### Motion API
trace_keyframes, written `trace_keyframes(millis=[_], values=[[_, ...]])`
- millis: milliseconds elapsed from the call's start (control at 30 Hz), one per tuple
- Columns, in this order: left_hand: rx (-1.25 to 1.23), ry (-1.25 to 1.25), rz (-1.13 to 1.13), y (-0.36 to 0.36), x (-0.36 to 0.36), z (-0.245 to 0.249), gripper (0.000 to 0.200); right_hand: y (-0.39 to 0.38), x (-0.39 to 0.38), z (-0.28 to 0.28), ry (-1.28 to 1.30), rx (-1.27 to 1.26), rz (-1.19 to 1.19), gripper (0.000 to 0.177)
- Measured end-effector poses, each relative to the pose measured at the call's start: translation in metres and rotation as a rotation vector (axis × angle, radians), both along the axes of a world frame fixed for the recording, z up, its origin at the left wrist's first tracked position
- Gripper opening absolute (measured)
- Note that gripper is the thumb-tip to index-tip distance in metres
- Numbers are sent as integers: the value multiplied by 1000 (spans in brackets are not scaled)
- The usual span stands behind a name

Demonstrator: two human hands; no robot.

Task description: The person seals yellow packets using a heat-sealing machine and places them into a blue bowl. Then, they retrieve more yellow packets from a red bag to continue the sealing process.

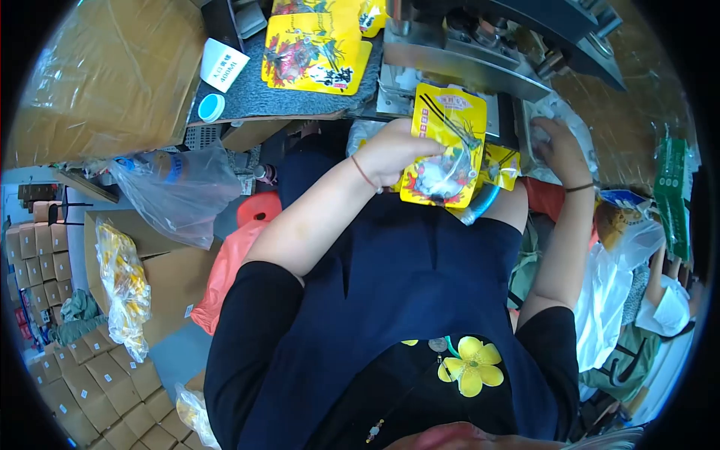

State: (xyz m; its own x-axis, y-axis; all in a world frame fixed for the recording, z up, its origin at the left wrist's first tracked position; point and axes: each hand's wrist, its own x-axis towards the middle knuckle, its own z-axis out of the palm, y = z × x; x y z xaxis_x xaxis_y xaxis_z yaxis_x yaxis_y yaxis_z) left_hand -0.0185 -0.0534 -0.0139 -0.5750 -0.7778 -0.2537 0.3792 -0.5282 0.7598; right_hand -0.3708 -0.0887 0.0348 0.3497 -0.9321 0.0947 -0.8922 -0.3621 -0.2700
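Note:
A yellow printed food pouch [442, 176] with a clear window is gripped at its left edge by my left hand [397, 150]. The window shows pale contents. Behind it, a second yellow pouch [501, 166] partly shows above a blue-green round rim [486, 204]. My right hand [559, 150] is at a clear plastic bag [577, 124] beside the machine, fingers bent and apart, with nothing visible between them. More yellow pouches [319, 56] lie stacked on the blue-grey worktop [251, 97].
A metal machine [465, 64] stands just beyond my hands. A white cup [223, 64] and a small blue-lidded container [211, 107] sit on the worktop. Large cardboard boxes [105, 82] are at left, with a bag of yellow packets [124, 285] below. Another person's arm [658, 281] shows at right.

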Motion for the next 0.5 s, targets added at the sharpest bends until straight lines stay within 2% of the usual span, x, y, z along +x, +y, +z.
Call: trace_keyframes(millis=[67, 167, 200, 233, 267, 300, 333, 400, 433, 467, 500], values=[[81, 11, -19, -6, 4, 5, 36, -9, -6, -16, -113, 62, 21, 36], [-249, -106, 239, -9, 3, -7, 35, -4, -5, -23, -135, -86, 2, 31], [-572, -921, 442, -23, 25, -7, 38, -2, -7, -27, -150, -150, 14, 29], [-561, -818, 635, -37, 47, -2, 41, 2, -2, -21, -125, -156, -16, 26], [-1114, -1146, 906, -47, 72, 12, 51, 7, 1, -17, -131, -166, -57, 26], [-1331, -1395, 875, -56, 95, 17, 58, 12, 3, -13, -136, -177, -95, 27], [-1421, -1635, 649, -62, 118, 7, 58, 16, 6, -9, -140, -190, -132, 28], [-1519, -1701, 316, -39, 127, 1, 53, 26, 15, 0, -206, -330, -128, 27], [-1547, -1708, 250, -21, 124, 5, 47, 31, 21, 3, -240, -401, -133, 27], [-1577, -1709, 178, -7, 121, 9, 42, 35, 29, 6, -305, -350, -128, 26], [-1589, -1583, 256, -4, 123, 3, 31, 40, 39, 8, -369, -298, -123, 26]])
